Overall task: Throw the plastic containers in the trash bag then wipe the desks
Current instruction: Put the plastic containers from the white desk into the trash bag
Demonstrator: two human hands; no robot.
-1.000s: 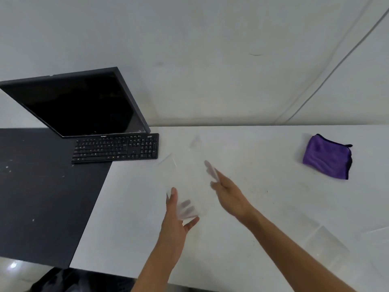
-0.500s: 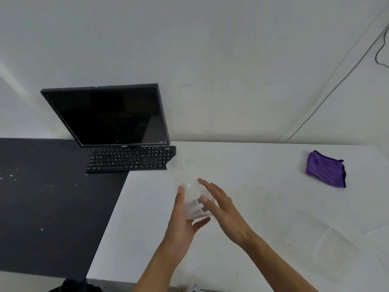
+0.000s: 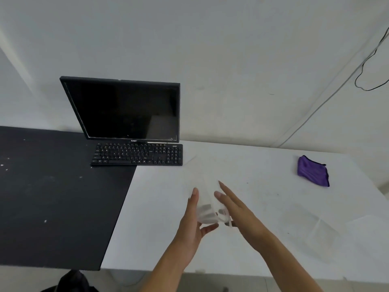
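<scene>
A clear plastic container (image 3: 207, 207) is held above the white desk (image 3: 263, 207), hard to make out against it. My left hand (image 3: 192, 224) grips it from the left, thumb up and fingers under its base. My right hand (image 3: 237, 209) presses flat against its right side with fingers stretched out. A second clear plastic container (image 3: 315, 232) lies on the white desk at the right, near the front edge. A purple cloth (image 3: 313, 171) lies folded at the far right of the desk. No trash bag is clearly visible.
A black monitor (image 3: 126, 110) and black keyboard (image 3: 137, 154) stand at the back where the white desk meets a black desk (image 3: 52, 192) on the left. A dark object (image 3: 71, 281) sits on the floor below the black desk's front edge. A cable (image 3: 370, 60) hangs on the wall.
My right hand has come in from the right and now lies against the container that my left hand holds. The view has shifted left and tilted, so the monitor sits nearer the middle.
</scene>
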